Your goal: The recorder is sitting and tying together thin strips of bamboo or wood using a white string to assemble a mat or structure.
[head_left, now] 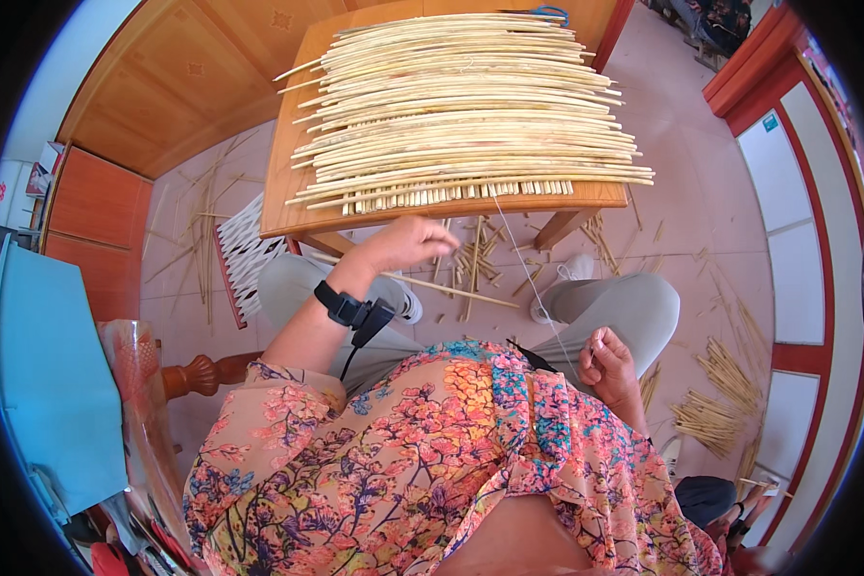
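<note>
A mat of pale, thin stalks [470, 125] laid side by side covers the wooden table [283, 206] in front of me. From its near edge a thin white thread [528, 264] runs down to my right hand [609, 360], whose fingers are pinched on it near my right thigh. Whether a needle is also in that pinch is too small to tell. My left hand [411, 243] is held just short of the table's near edge, fingers stretched to the right and empty. A long loose stalk [461, 291] passes below it.
Cut stalk pieces [480, 254] litter the floor under the table. Bundles of stalks [715, 408] lie at the right. A white lattice rack [245, 254] stands left of my knee; blue scissors handles [550, 13] show at the table's far edge. Another person's arm [744, 514] appears at lower right.
</note>
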A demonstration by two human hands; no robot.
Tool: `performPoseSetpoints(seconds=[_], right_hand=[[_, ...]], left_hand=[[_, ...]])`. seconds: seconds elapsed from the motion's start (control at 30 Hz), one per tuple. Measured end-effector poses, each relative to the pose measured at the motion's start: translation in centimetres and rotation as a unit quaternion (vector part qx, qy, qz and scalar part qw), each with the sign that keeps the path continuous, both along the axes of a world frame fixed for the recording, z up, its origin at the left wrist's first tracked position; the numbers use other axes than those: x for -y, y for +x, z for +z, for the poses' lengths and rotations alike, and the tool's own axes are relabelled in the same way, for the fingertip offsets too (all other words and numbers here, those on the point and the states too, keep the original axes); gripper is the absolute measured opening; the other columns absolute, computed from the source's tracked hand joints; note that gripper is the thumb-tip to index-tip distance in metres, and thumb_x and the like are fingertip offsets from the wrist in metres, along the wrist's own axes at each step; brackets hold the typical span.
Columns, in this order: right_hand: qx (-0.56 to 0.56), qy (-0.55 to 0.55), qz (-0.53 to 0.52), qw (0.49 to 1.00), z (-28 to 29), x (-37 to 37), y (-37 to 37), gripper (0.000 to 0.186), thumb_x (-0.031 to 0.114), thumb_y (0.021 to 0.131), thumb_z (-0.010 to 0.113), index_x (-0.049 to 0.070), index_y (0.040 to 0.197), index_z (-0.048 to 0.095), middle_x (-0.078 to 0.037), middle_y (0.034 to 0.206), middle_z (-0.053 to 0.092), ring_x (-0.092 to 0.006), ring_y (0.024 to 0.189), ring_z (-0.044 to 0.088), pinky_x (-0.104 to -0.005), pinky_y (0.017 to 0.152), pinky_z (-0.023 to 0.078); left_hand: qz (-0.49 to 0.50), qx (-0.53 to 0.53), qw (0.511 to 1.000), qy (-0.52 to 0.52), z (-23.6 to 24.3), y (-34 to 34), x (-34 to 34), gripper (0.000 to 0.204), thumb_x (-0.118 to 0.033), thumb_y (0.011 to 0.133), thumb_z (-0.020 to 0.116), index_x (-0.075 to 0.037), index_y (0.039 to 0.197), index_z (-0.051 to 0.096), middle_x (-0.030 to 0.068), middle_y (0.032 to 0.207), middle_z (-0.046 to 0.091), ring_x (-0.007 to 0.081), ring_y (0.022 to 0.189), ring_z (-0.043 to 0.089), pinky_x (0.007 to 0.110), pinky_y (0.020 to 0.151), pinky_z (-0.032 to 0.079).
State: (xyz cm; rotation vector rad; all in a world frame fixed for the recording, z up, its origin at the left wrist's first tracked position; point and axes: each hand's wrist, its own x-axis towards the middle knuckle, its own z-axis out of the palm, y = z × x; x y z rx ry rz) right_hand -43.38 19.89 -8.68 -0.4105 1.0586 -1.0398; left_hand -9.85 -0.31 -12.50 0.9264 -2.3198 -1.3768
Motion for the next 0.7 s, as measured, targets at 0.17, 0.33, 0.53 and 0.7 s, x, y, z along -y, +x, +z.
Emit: performPoseSetpoints(seconds=[0.17,0.33,0.53,0.7], right_hand=[[0.01,-0.002,0.014,1.0,0.2,0.1,0.0,0.005,0.014,0.09,0.045,0.01,0.087,0.045,-0.008,0.063,0.051,-0.0092,0.042,0.032,-0.0211,0.038,0.025],[-0.001,0.012,0.033,0.999,0.6,-0.3,-0.1,0.004,0.013,0.09,0.044,0.009,0.088,0.045,-0.009,0.063,0.051,-0.0084,0.042,0.031,-0.0202,0.038,0.025],[-0.017,0.081,0.078,0.994,1.1,-0.9,-0.1,0.004,0.012,0.089,0.046,0.008,0.088,0.045,-0.008,0.063,0.051,-0.0064,0.041,0.03,-0.0187,0.038,0.024],[-0.052,0.124,0.115,0.984,1.3,-0.7,0.0,0.006,0.013,0.089,0.047,0.009,0.087,0.043,-0.007,0.063,0.051,-0.0052,0.041,0.03,-0.018,0.038,0.024]], left_hand=[[0.126,-0.034,0.984,-0.123,4.8,-3.0,3.4,0.024,-0.015,0.084,0.053,-0.008,0.106,0.059,0.0094,0.103,0.06,0.0217,0.095,0.057,0.03,0.083,0.043],[0.153,0.101,0.917,-0.354,2.7,-4.3,7.4,0.046,-0.034,0.088,0.043,-0.003,0.123,0.043,0.0179,0.129,0.038,0.0309,0.123,0.031,0.04,0.101,0.025],[0.145,0.204,0.91,-0.33,2.4,-4.9,8.2,0.06,-0.045,0.088,0.036,-0.003,0.131,0.03,0.0195,0.136,0.026,0.0303,0.128,0.021,0.043,0.104,0.017],[0.158,0.221,0.895,-0.354,2.9,-5.1,7.7,0.064,-0.05,0.087,0.035,-0.004,0.131,0.03,0.0187,0.136,0.027,0.0303,0.128,0.022,0.044,0.102,0.021]])
